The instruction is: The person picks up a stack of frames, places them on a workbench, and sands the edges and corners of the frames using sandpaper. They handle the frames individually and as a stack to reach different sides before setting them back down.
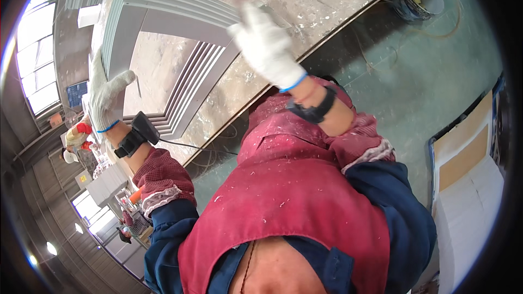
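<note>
On the worktable lies a stack of grey rectangular frames (180,11) with stepped edges and an open middle. My left hand (103,95), in a white knitted glove, grips the stack's left side, its fingers along the outside and its thumb reaching over toward the opening. A thin dark sliver shows by that thumb. At the stack's right corner is my right hand (264,46), gloved too and smeared by motion. A blurred reddish-brown shape shows at its fingertips; whether it is a held thing or a bare finger I cannot tell.
The worktable (321,0) is spotted with pale paint, and its near edge runs diagonally past me. Below stands a bucket (414,2) on the green floor. Flat panels (463,163) lie at the right. Other people (81,136) work at the far left. A cable (199,147) hangs from my left wrist device.
</note>
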### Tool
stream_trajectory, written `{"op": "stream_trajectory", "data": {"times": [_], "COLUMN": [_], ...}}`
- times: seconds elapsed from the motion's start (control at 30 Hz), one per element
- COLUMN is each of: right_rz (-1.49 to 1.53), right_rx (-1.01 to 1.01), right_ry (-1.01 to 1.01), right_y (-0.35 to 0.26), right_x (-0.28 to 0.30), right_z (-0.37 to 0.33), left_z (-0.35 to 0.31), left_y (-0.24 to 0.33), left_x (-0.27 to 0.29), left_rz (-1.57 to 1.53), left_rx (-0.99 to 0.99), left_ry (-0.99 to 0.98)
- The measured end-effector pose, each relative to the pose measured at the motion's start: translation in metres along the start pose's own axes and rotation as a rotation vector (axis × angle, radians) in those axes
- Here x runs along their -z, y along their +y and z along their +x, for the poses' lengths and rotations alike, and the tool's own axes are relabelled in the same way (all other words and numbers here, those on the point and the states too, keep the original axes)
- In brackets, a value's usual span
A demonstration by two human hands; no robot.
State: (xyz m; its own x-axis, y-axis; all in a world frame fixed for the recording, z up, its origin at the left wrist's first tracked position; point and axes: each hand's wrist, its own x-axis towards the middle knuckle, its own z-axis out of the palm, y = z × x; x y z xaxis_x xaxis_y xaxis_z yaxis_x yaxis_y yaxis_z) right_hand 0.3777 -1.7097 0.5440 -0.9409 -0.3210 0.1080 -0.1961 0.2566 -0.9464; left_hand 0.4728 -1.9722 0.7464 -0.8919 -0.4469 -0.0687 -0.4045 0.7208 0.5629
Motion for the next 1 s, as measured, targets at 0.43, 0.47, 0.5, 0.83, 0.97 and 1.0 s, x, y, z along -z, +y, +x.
{"op": "stream_trajectory", "data": {"times": [0.43, 0.47, 0.5, 0.83, 0.97, 1.0], "right_rz": [-0.412, -0.411, -0.347, -0.191, -0.252, -0.260], "right_rx": [0.068, 0.005, -0.016, 0.414, 0.216, 0.260], "right_ry": [-0.457, -0.425, -0.394, 0.051, -0.037, -0.003], "right_y": [-0.002, -0.007, -0.013, -0.068, -0.027, -0.020], "right_x": [-0.018, -0.021, -0.025, -0.050, -0.058, -0.060], "right_z": [-0.014, -0.009, -0.002, 0.056, 0.071, 0.069], "left_z": [0.033, 0.034, 0.034, 0.034, 0.028, 0.027], "left_y": [-0.039, -0.039, -0.039, -0.031, -0.027, -0.028], "left_x": [0.021, 0.020, 0.020, 0.018, 0.010, 0.010], "left_rz": [0.068, 0.066, 0.067, 0.150, -0.015, -0.010], "left_rx": [-0.010, -0.005, 0.010, -0.040, -0.016, 0.022], "left_ry": [-0.081, -0.076, -0.090, -0.044, 0.011, 0.023]}}
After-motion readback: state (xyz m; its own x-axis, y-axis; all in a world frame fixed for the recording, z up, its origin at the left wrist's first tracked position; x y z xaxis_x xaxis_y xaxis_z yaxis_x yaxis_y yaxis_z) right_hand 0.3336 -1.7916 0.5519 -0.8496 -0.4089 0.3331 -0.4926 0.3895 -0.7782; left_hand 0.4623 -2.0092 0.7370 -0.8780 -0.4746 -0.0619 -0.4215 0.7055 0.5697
